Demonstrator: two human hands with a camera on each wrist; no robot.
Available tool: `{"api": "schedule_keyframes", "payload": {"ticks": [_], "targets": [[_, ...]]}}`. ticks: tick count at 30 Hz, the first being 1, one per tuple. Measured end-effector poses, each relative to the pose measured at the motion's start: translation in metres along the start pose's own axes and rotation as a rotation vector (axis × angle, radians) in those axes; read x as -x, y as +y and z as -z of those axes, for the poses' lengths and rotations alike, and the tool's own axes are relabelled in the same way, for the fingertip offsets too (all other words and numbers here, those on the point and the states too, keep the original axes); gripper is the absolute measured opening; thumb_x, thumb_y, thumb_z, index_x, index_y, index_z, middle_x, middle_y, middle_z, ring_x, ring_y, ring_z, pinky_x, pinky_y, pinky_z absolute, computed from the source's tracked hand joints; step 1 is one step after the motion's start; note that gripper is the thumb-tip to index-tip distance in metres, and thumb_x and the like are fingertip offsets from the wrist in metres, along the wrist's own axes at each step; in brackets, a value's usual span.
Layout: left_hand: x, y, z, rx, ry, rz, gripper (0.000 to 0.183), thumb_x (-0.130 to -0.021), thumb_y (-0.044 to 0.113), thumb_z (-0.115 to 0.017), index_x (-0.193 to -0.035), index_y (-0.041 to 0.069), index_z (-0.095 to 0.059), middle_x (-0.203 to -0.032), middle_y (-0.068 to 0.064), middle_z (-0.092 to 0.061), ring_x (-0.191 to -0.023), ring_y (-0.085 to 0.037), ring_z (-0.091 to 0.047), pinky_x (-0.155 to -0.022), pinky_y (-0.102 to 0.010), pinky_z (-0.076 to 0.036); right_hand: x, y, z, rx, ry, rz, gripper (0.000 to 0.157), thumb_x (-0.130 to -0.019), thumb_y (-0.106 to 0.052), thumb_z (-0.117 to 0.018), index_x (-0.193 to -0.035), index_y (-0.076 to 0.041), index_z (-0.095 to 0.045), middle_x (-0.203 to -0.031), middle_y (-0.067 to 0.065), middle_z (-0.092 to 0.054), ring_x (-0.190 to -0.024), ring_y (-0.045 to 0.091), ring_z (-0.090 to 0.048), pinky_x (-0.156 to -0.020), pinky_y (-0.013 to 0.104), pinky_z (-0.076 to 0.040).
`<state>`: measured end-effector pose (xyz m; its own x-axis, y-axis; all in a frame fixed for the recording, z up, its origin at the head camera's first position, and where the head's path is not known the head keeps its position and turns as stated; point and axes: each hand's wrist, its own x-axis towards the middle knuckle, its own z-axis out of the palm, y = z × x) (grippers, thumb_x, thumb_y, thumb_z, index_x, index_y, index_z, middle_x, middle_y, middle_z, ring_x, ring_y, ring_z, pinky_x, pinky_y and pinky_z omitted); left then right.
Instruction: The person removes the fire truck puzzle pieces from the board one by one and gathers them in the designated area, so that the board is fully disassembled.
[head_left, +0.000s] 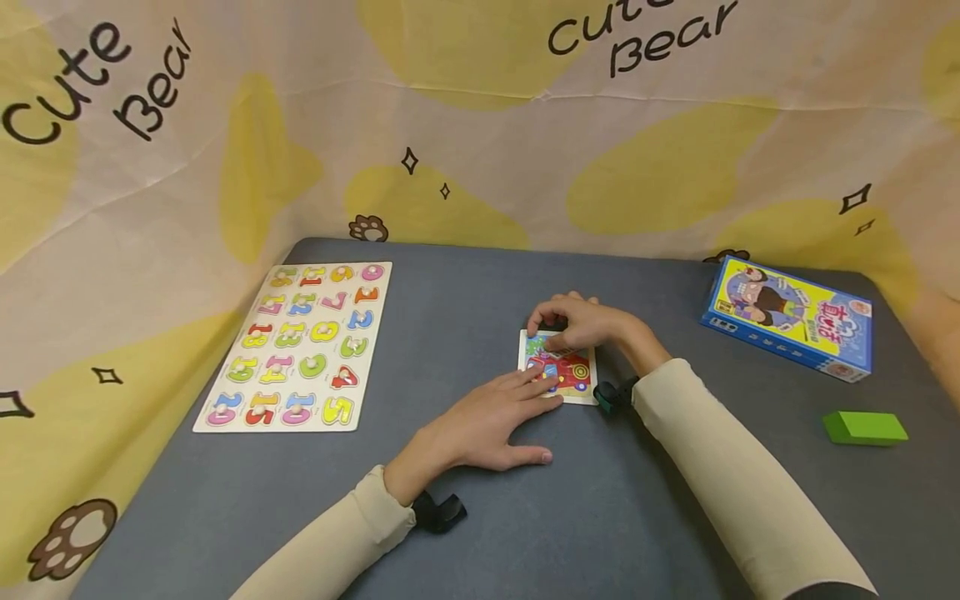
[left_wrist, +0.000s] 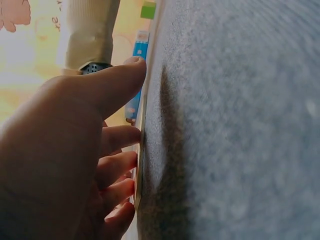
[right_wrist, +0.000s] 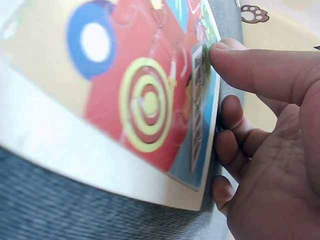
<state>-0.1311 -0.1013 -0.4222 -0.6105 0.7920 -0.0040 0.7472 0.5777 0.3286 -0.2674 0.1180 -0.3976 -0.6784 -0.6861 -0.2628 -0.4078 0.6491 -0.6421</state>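
A small jigsaw puzzle (head_left: 576, 372) with a white border and a picture of a red fire truck lies on the grey table. My left hand (head_left: 487, 422) rests its straight fingertips on the puzzle's near left part, thumb spread away over the table. At the far edge, my right hand (head_left: 583, 323) has its thumb on the picture and its other fingers curled at the border. The right wrist view shows the thumb (right_wrist: 265, 67) by the ladder of the truck (right_wrist: 167, 100). Part of the picture is hidden under both hands.
A white number board (head_left: 296, 350) with colourful knobbed pieces lies to the left. A blue and yellow box (head_left: 791, 317) sits at the far right, and a green block (head_left: 865, 427) lies nearer than it. Behind the table hangs a printed cloth (head_left: 480, 125).
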Motion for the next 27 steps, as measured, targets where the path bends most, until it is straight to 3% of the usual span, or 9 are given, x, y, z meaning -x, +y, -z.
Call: {"api": "schedule_keyframes", "payload": {"ticks": [7, 18, 27], "targets": [[0.001, 0.0, 0.0, 0.026, -0.028, -0.005, 0.077, -0.093, 0.058, -0.063, -0.156, 0.02, -0.043, -0.168, -0.001, -0.03, -0.16, -0.021, -0.015, -0.128, -0.042, -0.021, -0.002, -0.005, 0.005, 0.061, -0.054, -0.004, 0.022, -0.091, -0.014, -0.069, -0.111, -0.023, -0.068, -0.107, 0.008, -0.051, -0.106, 0.029, -0.035, -0.097, 0.062, -0.015], [0.0, 0.002, 0.0, -0.018, -0.017, 0.012, 0.074, -0.093, 0.057, -0.064, -0.155, 0.021, -0.045, -0.167, 0.001, -0.034, -0.16, -0.022, -0.017, -0.128, -0.042, -0.022, -0.005, -0.017, 0.011, 0.122, -0.118, -0.082, 0.03, -0.089, -0.009, -0.068, -0.111, -0.029, -0.065, -0.126, 0.01, -0.053, -0.121, 0.032, -0.04, -0.113, 0.071, -0.013], [-0.001, 0.005, -0.003, -0.078, -0.007, -0.002, 0.073, -0.094, 0.057, -0.062, -0.155, 0.019, -0.045, -0.166, -0.001, -0.035, -0.159, -0.024, -0.02, -0.128, -0.043, -0.022, -0.007, -0.019, 0.012, 0.148, -0.139, -0.098, 0.035, -0.085, -0.007, -0.066, -0.11, -0.031, -0.064, -0.123, 0.009, -0.053, -0.117, 0.03, -0.04, -0.112, 0.07, -0.015]]}}
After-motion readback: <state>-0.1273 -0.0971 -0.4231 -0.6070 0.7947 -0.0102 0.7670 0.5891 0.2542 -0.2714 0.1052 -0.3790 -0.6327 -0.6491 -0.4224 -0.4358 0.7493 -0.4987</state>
